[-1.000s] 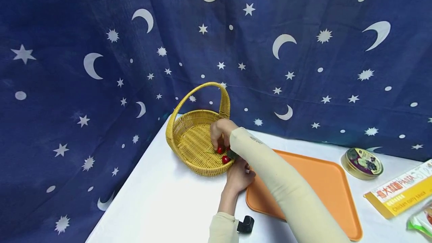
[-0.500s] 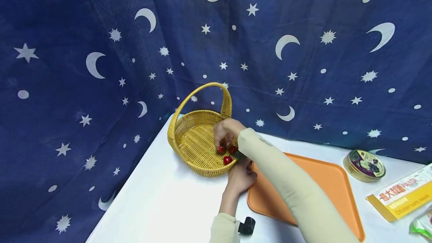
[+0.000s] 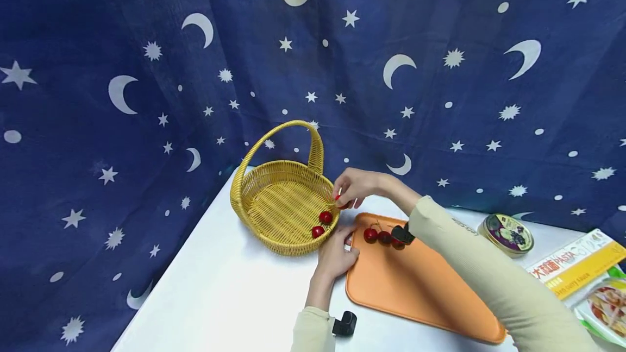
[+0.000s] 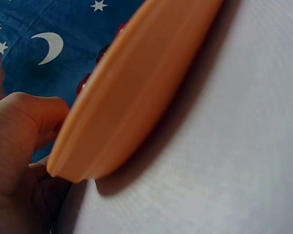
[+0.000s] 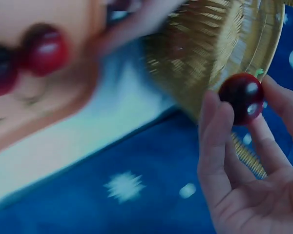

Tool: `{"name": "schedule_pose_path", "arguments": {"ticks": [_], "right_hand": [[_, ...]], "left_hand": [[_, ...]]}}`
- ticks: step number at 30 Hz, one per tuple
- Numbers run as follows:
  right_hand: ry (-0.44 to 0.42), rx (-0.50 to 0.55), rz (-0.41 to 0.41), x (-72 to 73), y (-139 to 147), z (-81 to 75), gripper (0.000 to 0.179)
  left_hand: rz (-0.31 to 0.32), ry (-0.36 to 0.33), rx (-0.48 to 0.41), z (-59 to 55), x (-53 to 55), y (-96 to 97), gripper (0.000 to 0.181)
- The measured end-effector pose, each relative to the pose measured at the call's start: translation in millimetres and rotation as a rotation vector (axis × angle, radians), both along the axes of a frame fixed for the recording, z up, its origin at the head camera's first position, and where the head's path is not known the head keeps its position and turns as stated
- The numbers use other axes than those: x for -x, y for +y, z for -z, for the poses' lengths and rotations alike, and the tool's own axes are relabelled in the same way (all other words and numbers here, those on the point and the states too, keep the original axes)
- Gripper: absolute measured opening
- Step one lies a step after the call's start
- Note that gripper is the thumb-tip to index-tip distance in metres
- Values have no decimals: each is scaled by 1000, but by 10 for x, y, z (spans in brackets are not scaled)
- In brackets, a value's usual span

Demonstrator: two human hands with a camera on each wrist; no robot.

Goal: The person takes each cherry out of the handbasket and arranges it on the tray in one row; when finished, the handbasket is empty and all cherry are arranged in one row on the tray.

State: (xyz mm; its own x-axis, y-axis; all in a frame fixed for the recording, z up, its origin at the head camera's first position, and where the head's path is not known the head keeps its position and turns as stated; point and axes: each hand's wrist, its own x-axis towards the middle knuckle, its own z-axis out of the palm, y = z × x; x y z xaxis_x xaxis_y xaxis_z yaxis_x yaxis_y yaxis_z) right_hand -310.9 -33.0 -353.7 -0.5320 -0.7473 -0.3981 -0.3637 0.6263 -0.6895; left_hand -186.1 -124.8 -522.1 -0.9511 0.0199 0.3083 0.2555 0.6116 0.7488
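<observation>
My right hand (image 3: pixel 359 186) pinches a dark red cherry (image 5: pixel 241 99) between thumb and fingertips, just over the right rim of a yellow wicker basket (image 3: pixel 266 178) in the head view. Two more cherries (image 3: pixel 321 224) lie inside the basket against its right side. Several fingers of my left hand (image 3: pixel 336 254) are bent at the left edge of an orange tray (image 3: pixel 415 292); in the left wrist view, thumb and fingers grip the tray's rim (image 4: pixel 115 112). On the tray's far left part sit three cherries (image 3: pixel 370 235) with stems, partly overlapped by the black right wrist strap.
A round tin (image 3: pixel 506 234), a yellow and white pasta box (image 3: pixel 577 265) and a clear-topped food pack (image 3: pixel 606 308) stand right of the tray. The basket's tall handle (image 3: pixel 317 151) arches over it. A blue star-and-moon curtain (image 3: pixel 415 96) hangs behind the white table (image 3: pixel 210 297).
My right hand has come up out of the basket to its right rim with a cherry. The right forearm has swung right, uncovering the tray's cherries. The left hand stays at the tray edge.
</observation>
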Motion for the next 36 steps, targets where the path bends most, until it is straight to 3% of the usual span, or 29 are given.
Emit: {"name": "schedule_pose_path", "arguments": {"ticks": [6, 12, 17, 26, 32, 36], "right_hand": [[51, 113, 51, -16, 653, 133, 31], [132, 187, 107, -88, 1198, 367, 30], [137, 236, 214, -179, 1544, 550, 30], [191, 254, 342, -317, 1840, 847, 29], [234, 266, 346, -387, 1909, 967, 27], [175, 300, 327, -429, 1972, 1021, 26]], "left_hand": [[-12, -53, -24, -30, 6, -54, 55], [-22, -75, -39, -28, 11, -81, 57], [-19, -95, -60, -26, 20, -73, 58], [-20, -114, -55, -3, 20, -43, 58], [-22, -113, -40, 5, 8, 2, 58], [-19, -118, -37, -6, -2, 31, 58]]}}
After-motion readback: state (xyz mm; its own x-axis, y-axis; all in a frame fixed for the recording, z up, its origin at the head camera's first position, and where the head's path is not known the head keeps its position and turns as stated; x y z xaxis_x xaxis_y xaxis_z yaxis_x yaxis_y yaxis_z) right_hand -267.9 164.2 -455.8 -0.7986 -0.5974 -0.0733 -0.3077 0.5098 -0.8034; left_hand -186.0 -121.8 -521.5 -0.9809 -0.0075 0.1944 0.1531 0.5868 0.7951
